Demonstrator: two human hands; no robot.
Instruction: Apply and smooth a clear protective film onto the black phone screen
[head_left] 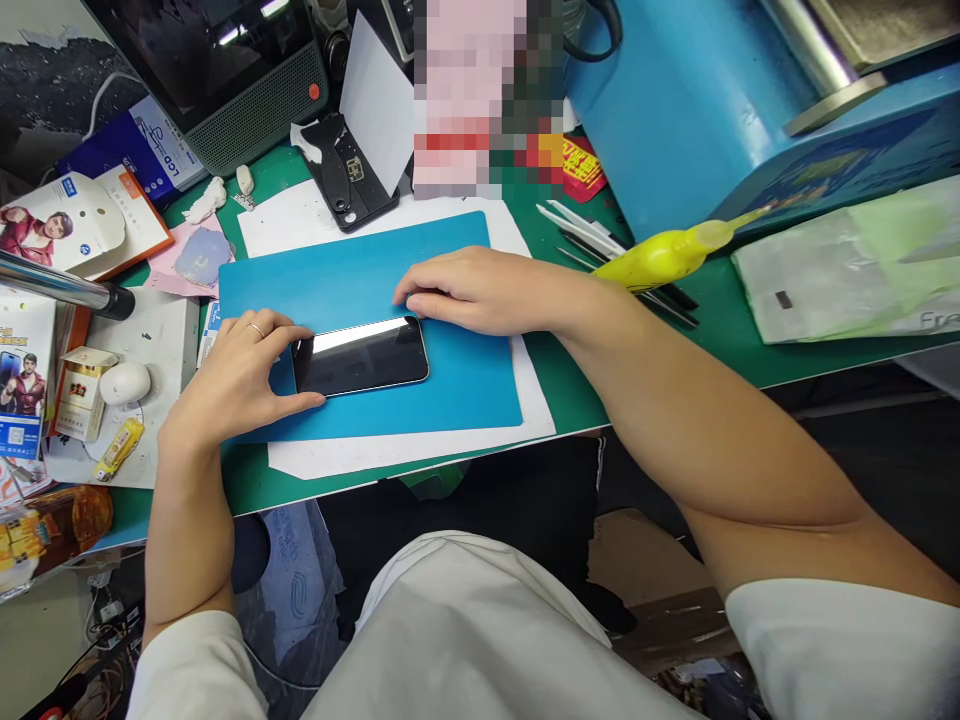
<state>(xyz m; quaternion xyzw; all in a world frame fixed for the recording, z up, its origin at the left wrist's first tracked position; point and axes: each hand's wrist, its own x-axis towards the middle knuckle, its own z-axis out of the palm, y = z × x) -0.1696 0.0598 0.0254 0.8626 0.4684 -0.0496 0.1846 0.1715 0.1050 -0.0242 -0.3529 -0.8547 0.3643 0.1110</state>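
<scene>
Head camera view, looking down on a cluttered green bench (577,395). At the far left a shiny metal rod (60,283) juts in above a white egg-shaped plastic object (124,382) and a small yellow lighter-like item (118,447), both resting on a white board.

Just right of these, the left hand (236,380), a thin ring on one finger, grips the left end of a black glossy-screened smartphone (360,356). Its thumb lies along the near edge and its index finger curls over the far left corner, so the fingers pinch that end between them. The smartphone lies flat, screen up, lengthwise across a blue rectangular rubber mat (450,390), which sits on a white paper sheet (420,450).

Behind the mat, a black phone back cover (349,175) lies near a dark monitor.

The right hand (480,290) rests palm down on the mat, fingers pressed together and laid flat, their tips at the smartphone's far right corner; whether they touch it or only the mat I cannot tell.

Further right, thin white and dark prying tools (585,225) lie beside a yellow soft-plastic squeeze bottle (664,255), whose nozzle points toward a large blue metal machine (675,100). A clear plastic bag (847,270) lies at the far right
</scene>
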